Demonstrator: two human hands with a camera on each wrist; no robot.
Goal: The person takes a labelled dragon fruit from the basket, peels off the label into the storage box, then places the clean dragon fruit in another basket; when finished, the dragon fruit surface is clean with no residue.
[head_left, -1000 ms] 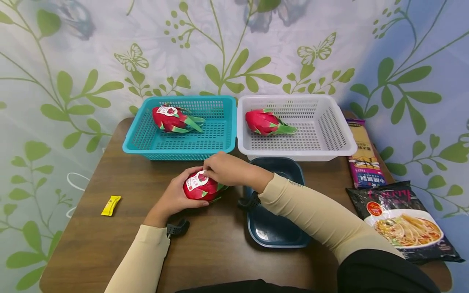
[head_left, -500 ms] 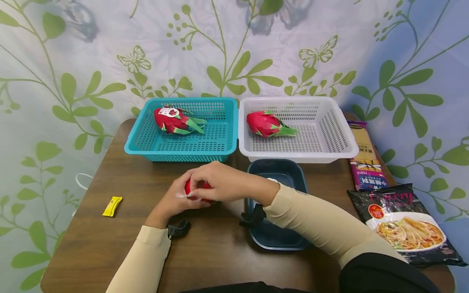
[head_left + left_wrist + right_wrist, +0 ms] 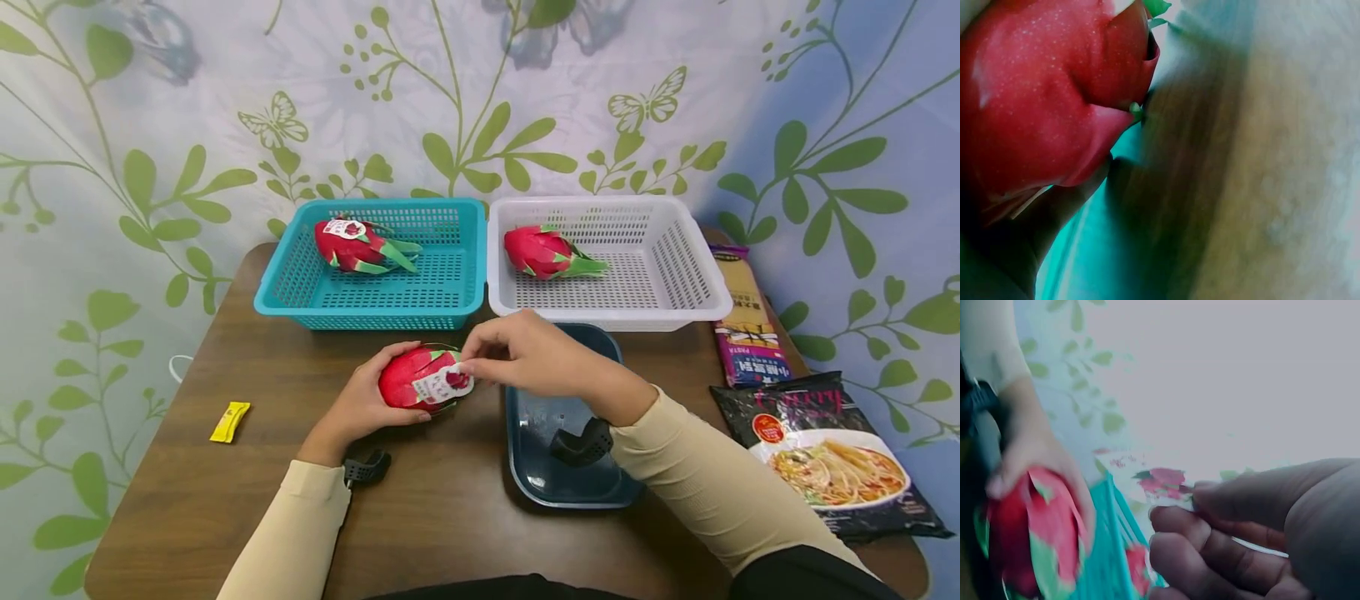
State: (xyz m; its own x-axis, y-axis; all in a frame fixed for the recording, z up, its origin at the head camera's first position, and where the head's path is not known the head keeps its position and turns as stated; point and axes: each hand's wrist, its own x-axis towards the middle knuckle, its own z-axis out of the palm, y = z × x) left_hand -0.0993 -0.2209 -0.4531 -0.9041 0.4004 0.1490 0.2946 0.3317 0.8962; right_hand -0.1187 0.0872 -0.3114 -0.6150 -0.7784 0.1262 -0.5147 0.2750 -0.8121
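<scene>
My left hand (image 3: 367,400) holds a red dragon fruit (image 3: 405,375) over the table's middle, fingers round its far side and thumb along the near side. Its smooth red skin with small green scale tips (image 3: 1135,112) fills much of the left wrist view. My right hand (image 3: 547,362) pinches a white sticker label (image 3: 431,387) with a red fruit picture between thumb and forefinger. From the head the label overlaps the fruit. In the right wrist view this sticker (image 3: 1160,481) stands off the fruit, its edge between the fingertips.
A teal basket (image 3: 442,279) at the back holds a labelled dragon fruit (image 3: 356,246). Beside it, a white basket (image 3: 645,283) holds another without a visible label. A navy tray (image 3: 555,467) lies under my right forearm. Food packets (image 3: 832,458) lie right, a yellow wrapper (image 3: 229,422) left.
The label has come off the fruit's left side and moved right, pinched in my right hand. That hand has drawn back rightward, showing the fruit's bare red skin. My left hand keeps its hold.
</scene>
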